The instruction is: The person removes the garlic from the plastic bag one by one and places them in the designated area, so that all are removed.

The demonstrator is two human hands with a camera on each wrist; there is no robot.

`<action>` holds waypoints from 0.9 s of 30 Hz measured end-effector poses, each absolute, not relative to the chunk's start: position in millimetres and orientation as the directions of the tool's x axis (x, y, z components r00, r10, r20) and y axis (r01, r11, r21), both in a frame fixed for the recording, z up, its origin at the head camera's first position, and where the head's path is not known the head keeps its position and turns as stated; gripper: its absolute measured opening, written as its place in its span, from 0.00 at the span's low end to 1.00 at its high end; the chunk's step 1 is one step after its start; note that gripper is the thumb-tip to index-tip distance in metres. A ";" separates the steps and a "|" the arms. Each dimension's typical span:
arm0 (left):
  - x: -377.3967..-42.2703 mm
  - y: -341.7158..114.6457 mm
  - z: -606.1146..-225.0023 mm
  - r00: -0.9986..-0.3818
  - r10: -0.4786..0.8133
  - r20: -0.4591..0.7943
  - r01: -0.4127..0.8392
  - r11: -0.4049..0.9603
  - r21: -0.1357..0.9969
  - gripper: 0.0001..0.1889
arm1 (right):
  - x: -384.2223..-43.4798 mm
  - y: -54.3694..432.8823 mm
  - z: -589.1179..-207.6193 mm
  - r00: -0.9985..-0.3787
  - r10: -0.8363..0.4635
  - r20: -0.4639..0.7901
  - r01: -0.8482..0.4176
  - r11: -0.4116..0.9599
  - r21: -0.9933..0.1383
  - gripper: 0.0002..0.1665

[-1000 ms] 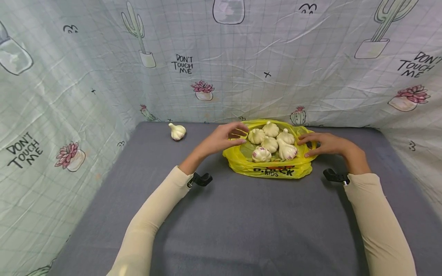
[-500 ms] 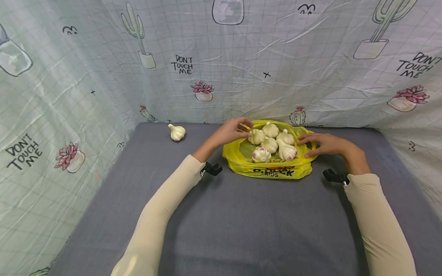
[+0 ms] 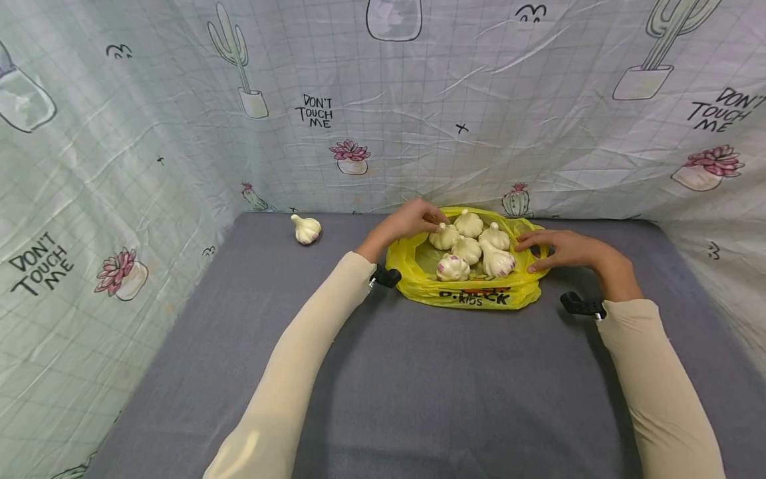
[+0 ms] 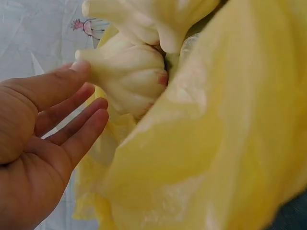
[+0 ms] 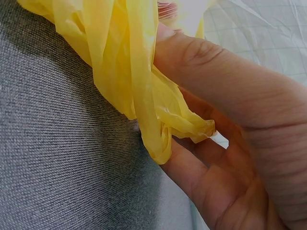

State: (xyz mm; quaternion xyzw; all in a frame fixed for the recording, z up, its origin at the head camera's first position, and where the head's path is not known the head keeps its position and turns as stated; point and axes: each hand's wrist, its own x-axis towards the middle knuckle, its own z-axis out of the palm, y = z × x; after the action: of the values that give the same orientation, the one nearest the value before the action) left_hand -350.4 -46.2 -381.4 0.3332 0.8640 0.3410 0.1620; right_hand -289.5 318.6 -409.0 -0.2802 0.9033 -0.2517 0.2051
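Observation:
A yellow plastic bag (image 3: 413, 286) with dark printing lies open-mouthed at the back of the table, several white garlic bulbs inside. At its left side my left hand (image 3: 413, 218) pinches the stem of the leftmost garlic bulb (image 4: 132, 79) between thumb and fingers; that bulb still sits among the others. The remaining fingers of this hand are loosely bent beside the bag's edge. Across the bag, my right hand (image 3: 571, 249) holds its gathered right side, the yellow film (image 5: 144, 96) passing between thumb and fingers.
One more garlic bulb (image 3: 307, 229) lies alone on the grey tabletop (image 3: 467, 386), left of the bag near the back edge. A printed cloth curtain (image 3: 455, 86) hangs behind and along both sides. Black camera mounts (image 3: 387, 276) are strapped to the wrists.
My left hand has moved right and slightly away from me, from the bag's left rim to the leftmost bulb, and its fingers have closed on the stem. The right hand stays put.

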 end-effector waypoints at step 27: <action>-362.1 -44.7 -404.3 -0.637 0.751 -0.173 0.445 0.542 0.713 0.21 | -288.6 318.7 -409.9 -0.743 -0.637 -0.206 -0.438 0.695 -0.571 0.29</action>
State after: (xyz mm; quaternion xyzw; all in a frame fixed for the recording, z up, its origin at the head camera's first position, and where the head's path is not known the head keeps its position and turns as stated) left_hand -362.1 -44.7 -404.3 0.3536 0.8455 0.3221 0.2372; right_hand -288.6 318.7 -409.9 -0.2990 0.8989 -0.2515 0.1984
